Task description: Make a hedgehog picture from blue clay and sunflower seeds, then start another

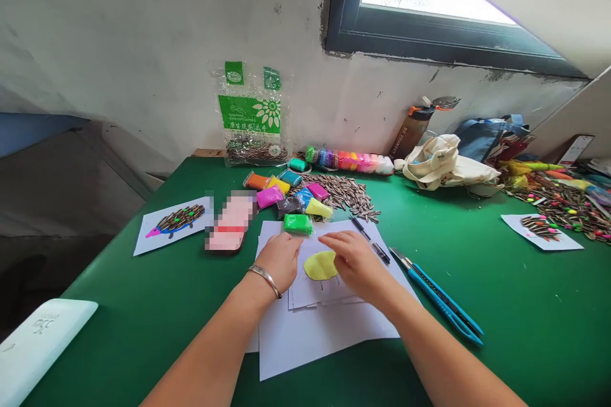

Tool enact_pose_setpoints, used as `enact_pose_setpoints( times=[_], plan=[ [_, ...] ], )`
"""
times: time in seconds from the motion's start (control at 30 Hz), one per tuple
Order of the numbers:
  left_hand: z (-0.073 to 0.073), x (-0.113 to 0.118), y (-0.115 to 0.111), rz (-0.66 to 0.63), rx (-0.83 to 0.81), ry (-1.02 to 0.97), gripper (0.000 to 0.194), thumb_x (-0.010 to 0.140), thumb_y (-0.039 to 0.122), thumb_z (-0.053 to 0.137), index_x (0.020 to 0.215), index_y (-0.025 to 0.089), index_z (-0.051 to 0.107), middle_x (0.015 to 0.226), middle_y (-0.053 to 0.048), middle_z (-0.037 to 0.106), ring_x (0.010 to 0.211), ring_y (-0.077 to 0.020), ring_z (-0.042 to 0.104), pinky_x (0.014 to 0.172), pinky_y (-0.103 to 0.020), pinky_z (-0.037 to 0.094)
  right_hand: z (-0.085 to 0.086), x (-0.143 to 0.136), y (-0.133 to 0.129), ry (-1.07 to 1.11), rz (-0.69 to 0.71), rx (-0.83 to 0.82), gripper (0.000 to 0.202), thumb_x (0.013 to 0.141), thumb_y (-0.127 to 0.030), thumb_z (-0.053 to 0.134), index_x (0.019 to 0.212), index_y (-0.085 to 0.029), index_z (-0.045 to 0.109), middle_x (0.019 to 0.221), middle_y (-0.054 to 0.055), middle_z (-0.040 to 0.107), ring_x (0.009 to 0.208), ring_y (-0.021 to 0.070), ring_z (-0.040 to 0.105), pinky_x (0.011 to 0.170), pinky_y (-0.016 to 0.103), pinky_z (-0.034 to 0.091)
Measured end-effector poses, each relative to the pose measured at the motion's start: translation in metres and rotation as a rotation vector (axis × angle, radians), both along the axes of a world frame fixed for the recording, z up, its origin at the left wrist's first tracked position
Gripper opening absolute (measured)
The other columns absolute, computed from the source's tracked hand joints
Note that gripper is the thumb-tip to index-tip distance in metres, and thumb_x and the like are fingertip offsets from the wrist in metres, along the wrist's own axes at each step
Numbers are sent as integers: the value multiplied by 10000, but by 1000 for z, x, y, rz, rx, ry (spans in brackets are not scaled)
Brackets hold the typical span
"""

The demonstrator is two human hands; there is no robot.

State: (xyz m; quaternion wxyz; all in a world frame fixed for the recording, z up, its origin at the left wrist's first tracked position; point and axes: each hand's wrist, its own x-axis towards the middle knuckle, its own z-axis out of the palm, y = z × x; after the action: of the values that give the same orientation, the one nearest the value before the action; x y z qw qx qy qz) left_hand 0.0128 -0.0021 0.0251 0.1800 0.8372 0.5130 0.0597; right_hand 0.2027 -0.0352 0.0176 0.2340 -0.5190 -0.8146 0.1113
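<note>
My left hand [280, 261] rests at the left side of the white paper [305, 296], its fingers bent together near the green clay packet [297, 224]; whether anything is in them is too small to tell. On the paper, a flat yellow clay oval [319, 265] lies over a drawing with short leg lines below it. My right hand [352, 259] is at the oval's right edge and covers part of it. Its fingers point left, toward my left hand, and what lies under them is hidden. A gap separates the two hands.
Several clay packets [289, 205] and a pile of sunflower seeds [346, 194] lie behind the paper. Pens [380, 252] and a blue cutter [442, 296] are on the right. Left are a pinkish phone [232, 222] and a hedgehog picture [174, 222].
</note>
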Motion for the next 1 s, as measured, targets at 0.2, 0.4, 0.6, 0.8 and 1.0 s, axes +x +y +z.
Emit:
enact_pose_setpoints(
  times=[0.2, 0.4, 0.6, 0.8, 1.0],
  plan=[
    [-3, 1, 0, 11, 34, -12, 328, 892, 154, 358, 1046, 156, 647, 1075, -112, 602, 1031, -230, 527, 918, -319, 409, -18, 31, 19, -51, -85, -16, 495, 733, -4, 391, 1150, -146, 617, 1154, 97, 616, 1046, 205, 532, 920, 355, 422],
    [-2, 1, 0, 2, 43, -11, 313, 881, 149, 378, 1035, 150, 651, 1035, -114, 619, 985, -231, 548, 882, -333, 438, -25, 33, 8, -111, -124, 6, 461, 779, -12, 410, 1159, -184, 606, 1111, 84, 611, 1029, 195, 510, 882, 315, 418],
    [-7, 3, 0, 15, 106, -27, 302, 865, 155, 424, 1086, 157, 630, 1038, -98, 634, 984, -242, 554, 882, -379, 454, -21, 36, 7, -89, -205, -69, 355, 823, -77, 434, 1057, -203, 669, 888, 71, 626, 866, 180, 541, 793, 286, 424],
    [-9, 6, -3, -11, 299, -111, 310, 869, 182, 448, 1124, 151, 621, 1151, -103, 603, 1134, -264, 481, 985, -423, 401, -31, 41, 9, -41, -264, -72, 338, 827, -95, 436, 1039, -197, 678, 871, 78, 626, 864, 195, 545, 799, 302, 424],
    [-13, 11, -6, -174, 213, -65, 322, 866, 276, 489, 1145, 169, 610, 1231, -111, 567, 1260, -323, 355, 1016, -507, 353, -27, 39, 8, 2, -308, 90, 311, 798, -124, 513, 1064, -171, 666, 965, 115, 599, 894, 224, 531, 789, 344, 426]
  ],
)
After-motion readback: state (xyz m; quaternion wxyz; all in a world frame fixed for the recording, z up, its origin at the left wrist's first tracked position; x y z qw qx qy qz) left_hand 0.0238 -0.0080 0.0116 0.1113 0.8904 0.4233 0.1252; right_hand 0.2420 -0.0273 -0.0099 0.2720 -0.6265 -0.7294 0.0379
